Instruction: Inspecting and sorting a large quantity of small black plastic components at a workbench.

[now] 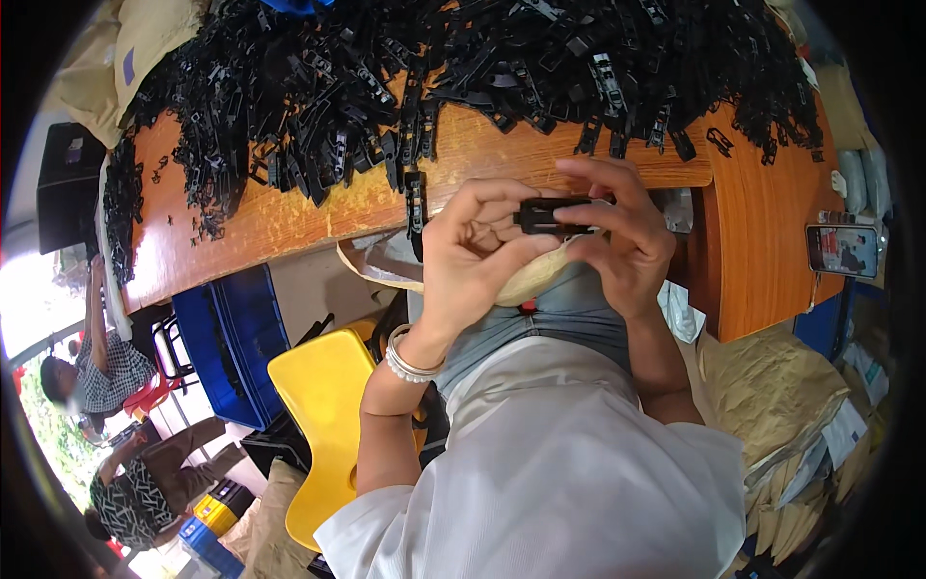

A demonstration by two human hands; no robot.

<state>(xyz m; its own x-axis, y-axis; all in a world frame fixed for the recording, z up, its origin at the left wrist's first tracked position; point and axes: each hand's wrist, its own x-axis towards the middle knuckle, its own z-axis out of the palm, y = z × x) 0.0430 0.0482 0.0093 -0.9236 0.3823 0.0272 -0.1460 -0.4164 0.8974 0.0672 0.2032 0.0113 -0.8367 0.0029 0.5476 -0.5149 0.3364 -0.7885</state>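
Note:
Between my two hands, above my lap at the table's front edge, is a small black plastic part, long and narrow with a slot. My left hand grips its left end between thumb and curled fingers. At the other end, my right hand pinches it with the thumb and a finger, while the index finger is raised. The fingers hide both ends. A large heap of similar black plastic parts covers the far side of the wooden table. One black piece lies at the edge by my left hand.
A pale bag lies under my hands. To my left are a yellow chair and a blue crate. A phone is at the right, above brown wrapping paper. Two people are in the background at left.

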